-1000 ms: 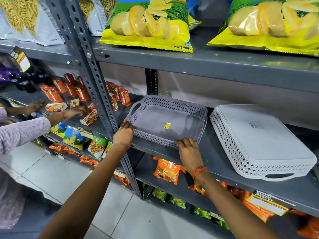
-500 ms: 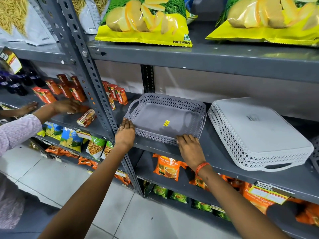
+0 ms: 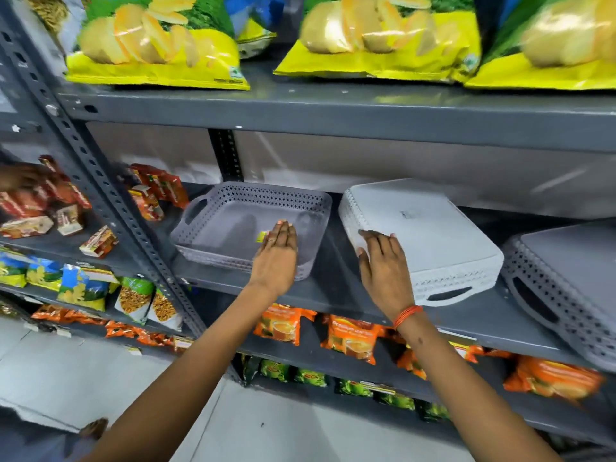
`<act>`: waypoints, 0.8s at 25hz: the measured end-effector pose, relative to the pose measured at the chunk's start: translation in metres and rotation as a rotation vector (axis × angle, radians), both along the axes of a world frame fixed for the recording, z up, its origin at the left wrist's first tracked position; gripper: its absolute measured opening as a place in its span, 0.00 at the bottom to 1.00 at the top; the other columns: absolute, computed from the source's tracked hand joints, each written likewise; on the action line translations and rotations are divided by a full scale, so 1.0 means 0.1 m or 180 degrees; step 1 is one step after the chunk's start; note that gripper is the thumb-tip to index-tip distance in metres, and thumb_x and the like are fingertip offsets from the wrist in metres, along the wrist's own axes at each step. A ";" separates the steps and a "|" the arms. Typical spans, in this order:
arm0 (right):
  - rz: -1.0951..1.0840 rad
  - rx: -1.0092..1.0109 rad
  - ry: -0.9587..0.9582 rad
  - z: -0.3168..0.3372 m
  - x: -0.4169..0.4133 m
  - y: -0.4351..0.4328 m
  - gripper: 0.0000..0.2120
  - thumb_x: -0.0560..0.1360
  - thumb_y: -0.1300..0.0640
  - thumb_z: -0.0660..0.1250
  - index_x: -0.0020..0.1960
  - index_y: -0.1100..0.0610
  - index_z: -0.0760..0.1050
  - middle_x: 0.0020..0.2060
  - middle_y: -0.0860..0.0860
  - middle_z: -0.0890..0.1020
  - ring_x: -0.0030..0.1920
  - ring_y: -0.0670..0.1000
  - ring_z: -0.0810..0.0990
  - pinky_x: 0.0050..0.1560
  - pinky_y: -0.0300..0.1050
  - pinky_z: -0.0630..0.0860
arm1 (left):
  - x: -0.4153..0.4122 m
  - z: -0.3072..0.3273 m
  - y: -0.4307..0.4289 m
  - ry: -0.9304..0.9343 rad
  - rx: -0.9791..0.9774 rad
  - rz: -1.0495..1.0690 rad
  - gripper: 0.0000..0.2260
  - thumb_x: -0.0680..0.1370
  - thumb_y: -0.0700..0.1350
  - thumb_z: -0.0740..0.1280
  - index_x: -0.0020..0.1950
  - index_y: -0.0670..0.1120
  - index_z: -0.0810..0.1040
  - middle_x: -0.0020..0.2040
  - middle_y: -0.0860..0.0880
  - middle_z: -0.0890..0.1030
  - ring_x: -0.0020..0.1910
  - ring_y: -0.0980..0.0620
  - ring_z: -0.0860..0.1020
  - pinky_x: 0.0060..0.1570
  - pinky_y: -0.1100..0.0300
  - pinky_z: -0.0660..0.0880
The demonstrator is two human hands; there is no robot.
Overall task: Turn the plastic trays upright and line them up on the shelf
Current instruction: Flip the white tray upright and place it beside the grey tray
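Upright grey perforated plastic tray, overlapped by flat left hand, fingers together; inverted white perforated plastic tray, corner touched by slightly spread right hand; grey metal shelf.

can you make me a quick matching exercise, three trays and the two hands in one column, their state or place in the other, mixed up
Things
1. purple-grey tray
2. white tray
3. grey tray at the right edge
4. left hand
5. right hand

States or places
A. upside down, in the middle of the shelf
B. flat and open over the upright tray's front rim
C. upright, open side up, yellow sticker inside
D. upside down, partly cut off by the picture
E. laid on the near left corner of the white tray

Pairs: 1-C, 2-A, 3-D, 4-B, 5-E
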State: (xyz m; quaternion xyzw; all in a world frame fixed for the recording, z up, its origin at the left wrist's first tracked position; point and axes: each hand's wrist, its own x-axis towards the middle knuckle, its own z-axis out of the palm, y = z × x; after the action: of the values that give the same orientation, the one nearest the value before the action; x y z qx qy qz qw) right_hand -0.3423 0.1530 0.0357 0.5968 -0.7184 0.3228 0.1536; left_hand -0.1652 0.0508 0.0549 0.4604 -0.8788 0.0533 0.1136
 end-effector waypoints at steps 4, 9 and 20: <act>-0.0376 -0.0273 -0.0504 -0.06 -0.83 0.51 0.18 0.76 0.57 0.52 0.59 0.64 0.72 0.54 0.61 0.78 0.56 0.59 0.73 0.62 0.48 0.67 | -0.84 -0.06 0.61 0.0443 -0.0118 -0.0447 0.23 0.79 0.40 0.60 0.73 0.36 0.61 0.74 0.38 0.66 0.74 0.44 0.62 0.75 0.52 0.60; -0.0921 -0.0153 -0.1513 -0.42 -1.51 0.91 0.21 0.75 0.57 0.53 0.62 0.69 0.69 0.58 0.68 0.73 0.60 0.68 0.70 0.64 0.51 0.61 | -1.57 -0.30 1.36 0.0543 -0.0229 -0.1474 0.17 0.67 0.37 0.73 0.55 0.41 0.80 0.50 0.45 0.84 0.50 0.46 0.82 0.48 0.58 0.81; -0.1048 -0.0210 -0.3549 -0.61 -1.88 1.00 0.14 0.79 0.68 0.53 0.63 0.66 0.68 0.63 0.63 0.75 0.63 0.60 0.74 0.63 0.48 0.69 | -2.27 -0.35 1.69 -0.0059 0.0711 -0.0778 0.23 0.63 0.38 0.78 0.57 0.41 0.80 0.46 0.42 0.82 0.46 0.44 0.82 0.44 0.55 0.82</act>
State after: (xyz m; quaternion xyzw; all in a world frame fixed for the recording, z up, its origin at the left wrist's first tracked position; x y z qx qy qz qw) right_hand -0.5306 0.2527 -0.0253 0.2120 -0.7637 0.5823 -0.1812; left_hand -0.3926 0.2199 0.0194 0.3594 -0.9297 -0.0547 0.0592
